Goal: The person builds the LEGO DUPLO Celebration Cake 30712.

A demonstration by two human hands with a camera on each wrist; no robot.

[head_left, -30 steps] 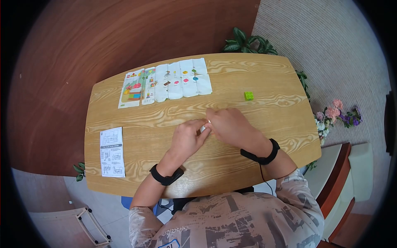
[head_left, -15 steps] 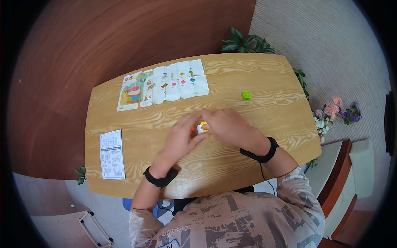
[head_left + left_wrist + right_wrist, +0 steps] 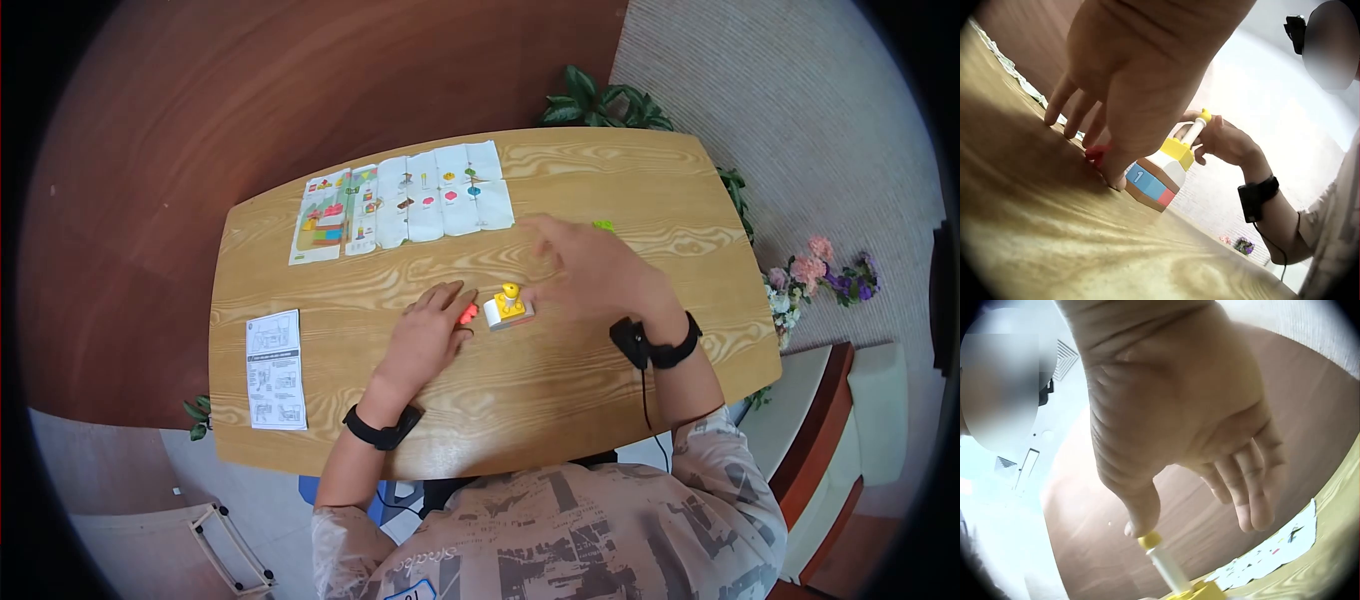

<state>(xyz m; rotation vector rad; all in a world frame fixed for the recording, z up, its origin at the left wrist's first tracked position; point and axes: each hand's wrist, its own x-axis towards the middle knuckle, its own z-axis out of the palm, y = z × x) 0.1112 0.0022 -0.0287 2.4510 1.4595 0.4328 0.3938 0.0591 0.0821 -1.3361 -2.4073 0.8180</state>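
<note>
A stack of toy bricks (image 3: 508, 308) stands on the table between the hands. In the left wrist view it has a blue brick (image 3: 1146, 179) marked 1, white and brown layers, a yellow brick (image 3: 1177, 152) and a white candle (image 3: 1195, 132) with a yellow tip. My left hand (image 3: 422, 335) rests on the table left of the stack, fingers loosely spread about a small red piece (image 3: 468, 314), partly hidden by the thumb in the left wrist view. Blurred, my right hand (image 3: 608, 272) hovers right of the stack with fingers extended, holding nothing. It partly covers a green brick (image 3: 603, 225).
A colourful unfolded instruction sheet (image 3: 440, 215) lies at the table's back left. Near the left edge lies a black-and-white printed sheet (image 3: 273, 370). Beyond the right edge are flowers (image 3: 805, 270) and a chair (image 3: 815, 440).
My right hand has let go of the brick stack and moved up and right, towards the green brick. The left hand has come away from the stack, staying by the red piece. The stack now stands uncovered.
</note>
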